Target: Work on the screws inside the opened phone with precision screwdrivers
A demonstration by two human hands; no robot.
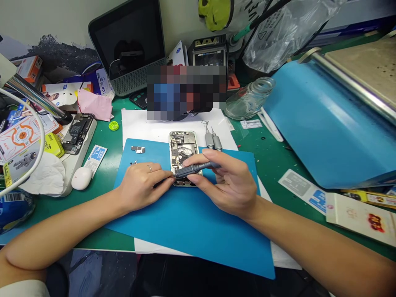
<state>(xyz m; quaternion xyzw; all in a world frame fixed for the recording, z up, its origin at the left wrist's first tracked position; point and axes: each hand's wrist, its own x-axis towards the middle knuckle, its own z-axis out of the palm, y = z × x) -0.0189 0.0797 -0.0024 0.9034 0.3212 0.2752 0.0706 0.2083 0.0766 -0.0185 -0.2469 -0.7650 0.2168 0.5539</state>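
Observation:
An opened phone (182, 149) with its insides bare lies on a blue mat (192, 218). My right hand (227, 185) is closed round a grey screwdriver (198, 168), whose tip points left onto the phone's lower part. My left hand (142, 185) rests on the mat at the phone's lower left corner, fingers pinched together against the phone's edge; what they hold, if anything, I cannot make out. A ring shows on one finger. A small metal bracket (137, 149) lies on the mat to the left of the phone.
Two more grey screwdrivers (213, 140) lie right of the phone. A glass jar (250, 99), a second opened phone (77, 132), a white mouse-like object (81, 178) and a dark screen (130, 45) stand around. A big blue-covered machine (328, 123) fills the right.

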